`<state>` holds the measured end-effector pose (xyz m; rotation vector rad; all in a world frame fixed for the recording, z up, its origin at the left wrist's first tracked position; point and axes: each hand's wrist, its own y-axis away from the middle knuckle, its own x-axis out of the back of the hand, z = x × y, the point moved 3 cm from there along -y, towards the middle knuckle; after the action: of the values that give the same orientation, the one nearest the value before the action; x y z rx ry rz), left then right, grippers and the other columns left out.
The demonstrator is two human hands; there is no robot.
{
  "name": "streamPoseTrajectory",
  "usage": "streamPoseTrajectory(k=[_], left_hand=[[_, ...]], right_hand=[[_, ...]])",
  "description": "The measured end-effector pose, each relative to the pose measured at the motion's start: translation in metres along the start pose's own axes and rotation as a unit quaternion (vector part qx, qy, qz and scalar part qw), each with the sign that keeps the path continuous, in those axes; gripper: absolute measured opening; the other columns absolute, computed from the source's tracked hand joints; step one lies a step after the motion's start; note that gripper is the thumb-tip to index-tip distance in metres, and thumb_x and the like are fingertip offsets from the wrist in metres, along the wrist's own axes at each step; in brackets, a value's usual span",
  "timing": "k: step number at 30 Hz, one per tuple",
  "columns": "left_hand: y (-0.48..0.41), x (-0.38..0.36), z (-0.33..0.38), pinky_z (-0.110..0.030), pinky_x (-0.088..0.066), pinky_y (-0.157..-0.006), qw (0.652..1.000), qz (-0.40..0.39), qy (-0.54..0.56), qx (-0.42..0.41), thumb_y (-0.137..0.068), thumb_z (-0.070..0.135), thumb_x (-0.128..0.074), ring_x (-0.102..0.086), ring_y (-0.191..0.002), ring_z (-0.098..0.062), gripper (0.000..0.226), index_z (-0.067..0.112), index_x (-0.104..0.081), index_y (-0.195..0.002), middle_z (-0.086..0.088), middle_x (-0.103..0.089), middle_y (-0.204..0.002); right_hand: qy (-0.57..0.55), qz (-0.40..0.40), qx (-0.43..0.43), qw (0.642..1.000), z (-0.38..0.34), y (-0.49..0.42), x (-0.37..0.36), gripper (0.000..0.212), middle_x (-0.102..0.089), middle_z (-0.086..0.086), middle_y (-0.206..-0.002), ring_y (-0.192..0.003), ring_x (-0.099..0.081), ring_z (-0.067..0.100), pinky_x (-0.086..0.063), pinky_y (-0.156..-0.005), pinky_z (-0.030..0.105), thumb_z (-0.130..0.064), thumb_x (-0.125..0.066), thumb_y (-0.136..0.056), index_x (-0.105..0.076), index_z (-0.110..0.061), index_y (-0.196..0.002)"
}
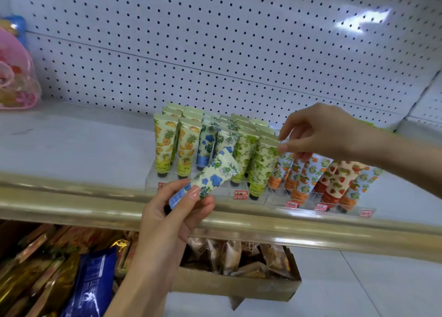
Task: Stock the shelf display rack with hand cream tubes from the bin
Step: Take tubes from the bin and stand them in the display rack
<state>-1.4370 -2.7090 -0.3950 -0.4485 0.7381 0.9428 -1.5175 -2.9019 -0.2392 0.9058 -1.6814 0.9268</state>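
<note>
**One tube held short of its row**

Far left on the shelf (71, 144) sat a pink bag (16, 77), well apart from the clear display rack (151, 181). Pineapple-print tubes (165, 144) stood upright in the rack's left rows, with the blue-flower row (207, 144) just beside them. Near the shelf's front edge, the left hand (172, 211) gripped a blue-flower tube (215, 175) by its cap end, between thumb and curled fingers. Its crimped end tilted up toward the matching row, not yet in the rack. Further right, the right hand (320, 132) pinched the top edge of a green-leaf tube (262, 166) with thumb and forefinger, probably steadying it, though blur hid the exact contact. Strawberry-print tubes (334, 180) leaned at the right end. The tubes stood tightly packed and only loosely propped. Pushing the held tube in at an angle could therefore tip its neighbours forward over the rack's low front wall. Releasing the green one early could start the same slide.
</note>
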Motion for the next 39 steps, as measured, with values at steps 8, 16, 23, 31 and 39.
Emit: streamPoseTrajectory(k=[8, 16, 23, 31, 39], left_hand=[[0.002, -0.004, -0.007, -0.021, -0.055, -0.058, 1.000, -0.009, -0.027, -0.008, -0.062, 0.014, -0.069, -0.069, -0.067, -0.018, 0.021, 0.018, -0.073, -0.082, -0.014, -0.068, -0.082], [0.008, 0.003, 0.015, -0.014, -0.045, -0.082, 0.905, 0.044, -0.345, -0.246, -0.074, 0.047, -0.074, -0.058, -0.104, 0.000, 0.028, 0.048, -0.061, -0.098, 0.020, -0.061, -0.108], [0.000, 0.036, 0.023, -0.040, -0.009, -0.117, 0.674, 0.117, -0.658, -0.315, -0.091, 0.059, -0.033, -0.021, -0.135, -0.013, 0.067, 0.018, -0.026, -0.143, -0.005, -0.039, -0.143], [-0.013, 0.051, 0.014, -0.040, 0.005, -0.118, 0.626, 0.078, -0.737, -0.243, -0.089, 0.072, -0.010, -0.011, -0.140, -0.003, 0.081, 0.019, -0.025, -0.148, 0.002, -0.035, -0.151], [-0.014, 0.049, 0.015, -0.043, 0.003, -0.118, 0.631, 0.073, -0.734, -0.238, -0.088, 0.073, -0.006, -0.009, -0.137, 0.001, 0.082, 0.020, -0.030, -0.146, 0.006, -0.040, -0.147]], right_hand=[[-0.166, -0.072, 0.086, 0.980, -0.056, 0.027, -0.022, 0.029, -0.070, 0.004, -0.066, -0.055, -0.066, 0.011, -0.056, -0.056, 0.024, -0.044, -0.067, -0.074, -0.069, -0.015, -0.081], [-0.190, -0.069, 0.112, 0.973, -0.073, 0.019, -0.028, 0.013, -0.058, -0.005, -0.054, -0.049, -0.049, 0.005, -0.040, -0.048, 0.013, -0.024, -0.074, -0.077, -0.071, -0.012, -0.076], [0.023, 0.078, 0.124, 0.989, -0.082, -0.011, -0.022, 0.022, -0.050, -0.003, -0.102, -0.101, -0.044, 0.016, -0.035, -0.076, 0.027, -0.042, -0.069, -0.079, -0.068, -0.022, -0.089], [0.059, 0.094, 0.081, 0.991, -0.085, -0.035, -0.030, 0.026, -0.047, 0.006, -0.121, -0.122, -0.032, 0.026, -0.032, -0.101, 0.043, -0.044, -0.067, -0.082, -0.067, -0.020, -0.091], [0.064, 0.090, 0.077, 0.991, -0.085, -0.043, -0.039, 0.024, -0.048, 0.006, -0.122, -0.123, -0.032, 0.026, -0.029, -0.098, 0.040, -0.044, -0.067, -0.081, -0.062, -0.021, -0.088]])
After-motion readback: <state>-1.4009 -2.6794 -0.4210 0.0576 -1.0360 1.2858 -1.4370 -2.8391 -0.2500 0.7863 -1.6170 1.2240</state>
